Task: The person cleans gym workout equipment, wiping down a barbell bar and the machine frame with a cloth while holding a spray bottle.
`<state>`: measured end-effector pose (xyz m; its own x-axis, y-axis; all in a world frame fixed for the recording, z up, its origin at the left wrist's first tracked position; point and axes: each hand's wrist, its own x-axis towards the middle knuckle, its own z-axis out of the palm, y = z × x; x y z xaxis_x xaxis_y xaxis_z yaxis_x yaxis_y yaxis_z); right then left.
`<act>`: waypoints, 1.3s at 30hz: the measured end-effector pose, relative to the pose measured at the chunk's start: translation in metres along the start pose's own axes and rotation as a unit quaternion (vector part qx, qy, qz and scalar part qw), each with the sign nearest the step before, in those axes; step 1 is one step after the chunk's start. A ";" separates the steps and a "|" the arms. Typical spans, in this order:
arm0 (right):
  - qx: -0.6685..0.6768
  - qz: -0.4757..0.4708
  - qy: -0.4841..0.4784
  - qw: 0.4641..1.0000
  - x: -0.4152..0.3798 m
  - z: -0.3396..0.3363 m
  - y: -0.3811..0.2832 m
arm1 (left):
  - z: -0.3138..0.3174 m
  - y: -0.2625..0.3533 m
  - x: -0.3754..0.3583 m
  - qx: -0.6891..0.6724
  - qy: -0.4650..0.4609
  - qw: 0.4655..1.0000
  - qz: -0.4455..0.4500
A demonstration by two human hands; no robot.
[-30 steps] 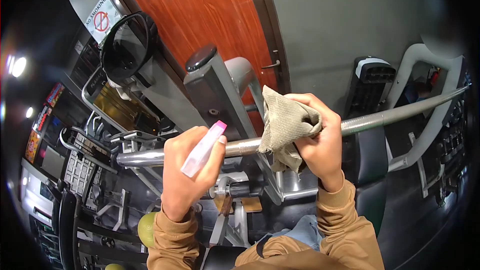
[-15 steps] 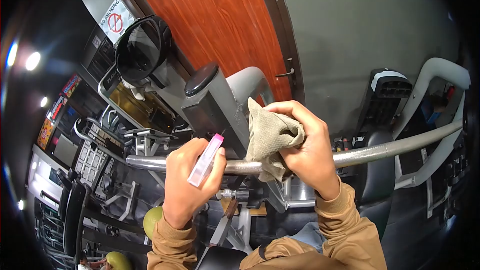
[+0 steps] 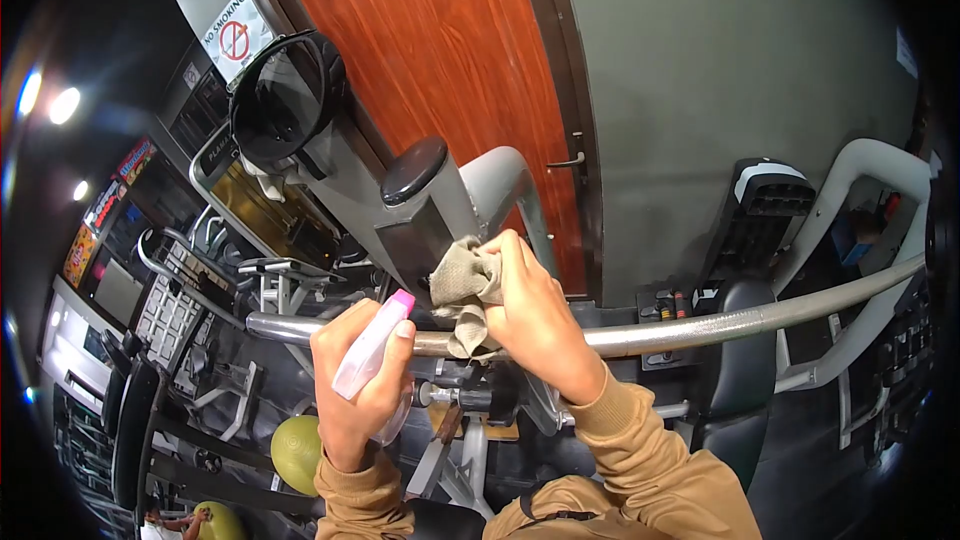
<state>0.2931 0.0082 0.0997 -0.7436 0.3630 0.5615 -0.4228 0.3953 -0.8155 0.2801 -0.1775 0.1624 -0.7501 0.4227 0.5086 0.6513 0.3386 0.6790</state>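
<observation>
A long curved metal bar [image 3: 690, 333] crosses in front of me. My right hand [image 3: 543, 325] is closed on a crumpled grey-green cloth [image 3: 466, 280], which it presses over the bar left of the middle. Part of the cloth hangs down past the bar's lower edge. Closed round a spray bottle [image 3: 368, 355] with a pink nozzle tip, my left hand [image 3: 345, 425] is just left of the cloth and overlaps the bar in this view. Its palm and fingers hide much of the bottle.
A grey machine post with a black cap [image 3: 414, 170] rises behind the bar. A wooden door [image 3: 430, 30] is beyond it. Black padding [image 3: 735, 370] stands at the right, a green exercise ball [image 3: 297, 453] at lower left. A person [image 3: 170, 523] is at the bottom left.
My right hand and the cloth have slid left along the bar, closer to my left hand. The left hand with the spray bottle has shifted slightly left and down.
</observation>
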 end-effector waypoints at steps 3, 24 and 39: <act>-0.021 -0.006 -0.056 0.998 0.007 -0.006 0.009 | 0.001 0.004 0.003 -0.022 -0.006 1.000 -0.018; -0.003 -0.077 -0.017 0.997 0.041 -0.001 -0.010 | -0.006 0.000 0.024 -0.179 -0.042 0.983 -0.028; -0.048 -0.139 -0.256 0.956 0.049 -0.036 0.024 | -0.010 -0.030 0.042 -0.220 -0.130 0.967 -0.006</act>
<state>0.2650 0.0661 0.1130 -0.7760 -0.2170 0.5922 -0.6091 0.5015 -0.6144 0.2285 -0.1787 0.1689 -0.6657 0.6370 0.3885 0.4889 -0.0209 0.8721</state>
